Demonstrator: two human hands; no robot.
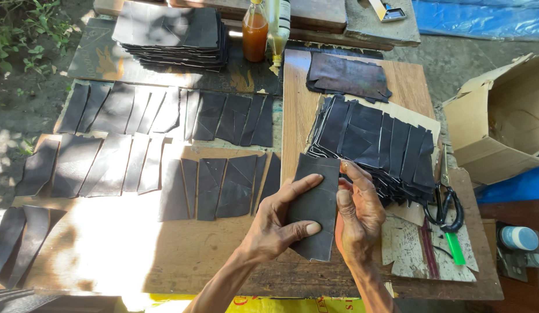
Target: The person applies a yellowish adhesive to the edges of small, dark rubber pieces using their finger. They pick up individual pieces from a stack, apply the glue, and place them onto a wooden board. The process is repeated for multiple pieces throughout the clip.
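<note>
Hands grasp one dark sheet (314, 204) over the board (211, 255): left hand (279, 223) flat across it, right hand (356, 215) pinching its edge. Rows (165, 139) already lie spread out; a fanned stack (377, 145) remains.

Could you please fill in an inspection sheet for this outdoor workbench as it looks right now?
Surface: wooden boards, worn, partly in strong sunlight.
Job's things: dark cut piece held in both hands; fanned stack of dark pieces to its right; rows of dark pieces spread out to the left.
Clutter: two bottles at the far edge; scissors and a green pen at right; open cardboard box.
Grippers: left hand lies flat over the piece; right hand pinches its right edge.
Cables: nothing seen.
Surroundings: bare ground, plants, blue tarpaulin.
</note>
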